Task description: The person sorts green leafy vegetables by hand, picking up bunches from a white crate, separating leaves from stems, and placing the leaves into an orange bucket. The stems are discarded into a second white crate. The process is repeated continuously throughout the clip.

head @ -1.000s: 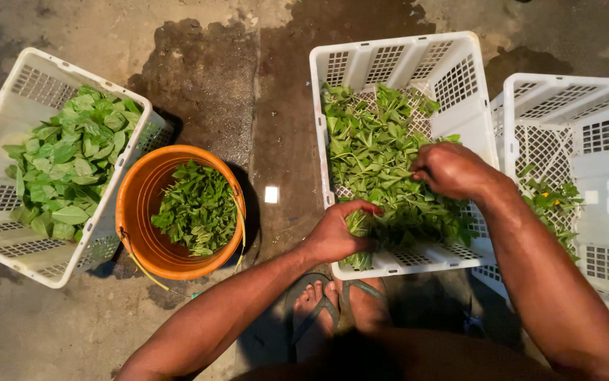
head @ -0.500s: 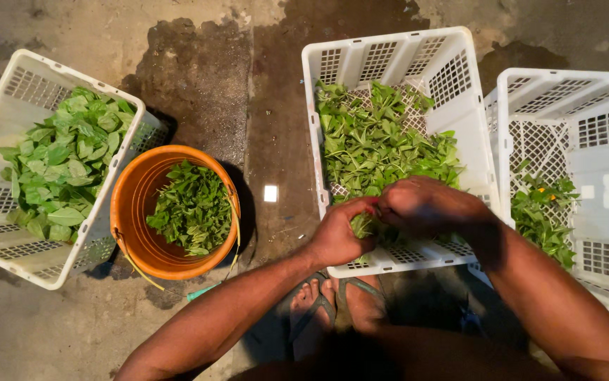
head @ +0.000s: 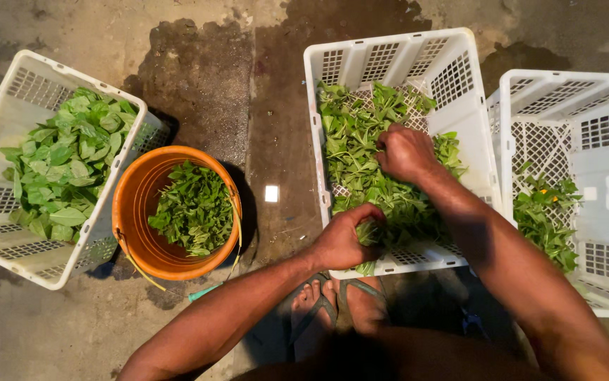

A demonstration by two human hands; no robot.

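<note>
right hand (head: 404,152) now deeper in leaves (head: 361,162) — left hand (head: 343,238) unmoved

Right crate (head: 604,92): its 3 o'clock side was cut off by the frame edge.
Left crate (head: 8,106): its 9 o'clock corner ran out of frame.
Left hand (head: 343,236): fingertips were buried in the leafy bunch (head: 369,233); stems hidden.
Right hand (head: 404,152): fingers curled into the greens (head: 357,159); whatever they pinched could not be told.
Middle crate (head: 389,53): its 5 o'clock corner was covered by the forearm.
</note>
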